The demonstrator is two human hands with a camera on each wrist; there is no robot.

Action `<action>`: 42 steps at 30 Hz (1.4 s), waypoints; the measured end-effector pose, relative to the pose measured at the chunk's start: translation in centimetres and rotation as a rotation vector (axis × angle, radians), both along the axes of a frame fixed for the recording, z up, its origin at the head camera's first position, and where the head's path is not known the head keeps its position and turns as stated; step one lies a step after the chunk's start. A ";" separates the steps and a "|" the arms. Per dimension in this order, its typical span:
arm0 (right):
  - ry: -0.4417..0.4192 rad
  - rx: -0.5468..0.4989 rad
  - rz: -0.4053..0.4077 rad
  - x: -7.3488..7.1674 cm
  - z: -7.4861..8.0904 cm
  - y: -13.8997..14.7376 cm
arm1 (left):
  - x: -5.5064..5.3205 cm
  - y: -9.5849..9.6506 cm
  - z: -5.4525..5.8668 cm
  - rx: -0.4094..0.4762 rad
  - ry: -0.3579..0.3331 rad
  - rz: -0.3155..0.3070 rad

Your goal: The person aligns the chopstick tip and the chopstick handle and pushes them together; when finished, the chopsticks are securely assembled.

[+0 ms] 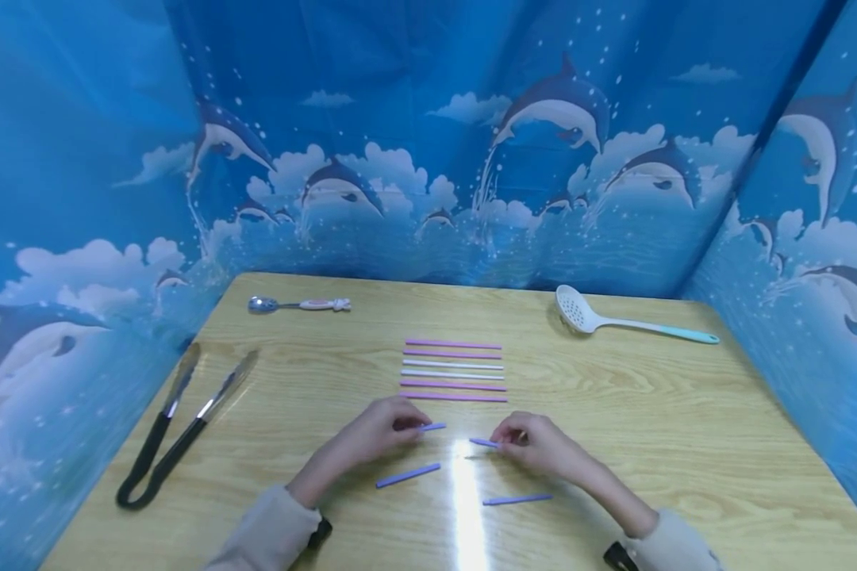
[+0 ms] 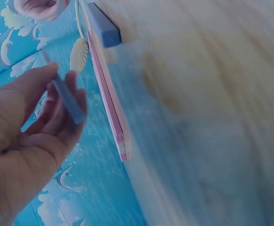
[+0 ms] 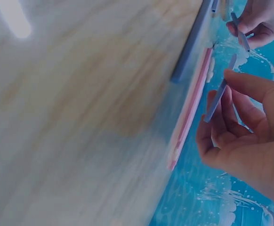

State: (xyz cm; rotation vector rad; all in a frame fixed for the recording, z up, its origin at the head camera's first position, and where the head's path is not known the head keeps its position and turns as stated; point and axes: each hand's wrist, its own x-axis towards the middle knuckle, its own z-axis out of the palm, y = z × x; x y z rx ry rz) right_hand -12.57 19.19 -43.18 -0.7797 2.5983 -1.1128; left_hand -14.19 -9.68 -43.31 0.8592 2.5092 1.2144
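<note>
My left hand [image 1: 387, 428] pinches a short purple stick [image 2: 68, 100] between thumb and fingers, just above the table. Opposite it, my right hand [image 1: 539, 446] pinches another purple stick [image 3: 217, 100] the same way, its tip pointing toward the left hand. Two more purple sticks lie on the table nearer the body: one purple stick [image 1: 409, 476] below the left hand, another purple stick [image 1: 517, 500] below the right. Beyond the hands, several sticks lie in parallel rows, with pink sticks [image 1: 453, 396] at front and back and white sticks [image 1: 452, 365] in the middle.
Black-handled tongs [image 1: 178, 432] lie spread at the left of the wooden table [image 1: 314, 357]. A small spoon [image 1: 300, 304] rests at the back left, a white slotted skimmer [image 1: 614, 319] at the back right. A blue dolphin-print curtain [image 1: 400, 119] encloses the far sides.
</note>
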 end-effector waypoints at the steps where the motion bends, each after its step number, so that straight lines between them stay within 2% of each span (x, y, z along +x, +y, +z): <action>1: 0.011 -0.009 0.000 0.0 0.1 -0.2 | 0.0 0.1 0.0 0.012 0.016 -0.001; 8: 0.064 -0.058 -0.005 0.1 1.2 -1.1 | 0.0 0.5 0.2 0.048 0.133 -0.052; 10: 0.067 -0.067 -0.002 0.1 1.4 -1.3 | 0.0 0.6 0.2 0.056 0.146 -0.065; 16: 0.065 -0.074 0.002 0.0 1.5 -1.6 | -0.1 1.0 0.3 0.076 0.135 -0.072; 25: 0.097 -0.100 -0.069 0.2 1.3 -1.9 | 0.0 1.0 0.1 0.093 0.109 -0.049; 29: 0.113 -0.105 -0.074 0.2 1.2 -2.1 | 0.0 1.1 0.0 0.112 0.098 -0.054; 34: 0.157 -0.129 -0.073 0.3 1.0 -2.4 | 0.0 1.1 -0.1 0.126 0.113 -0.051; 42: 0.261 -0.203 -0.056 0.3 0.9 -2.8 | 0.0 1.0 0.0 0.138 0.188 -0.056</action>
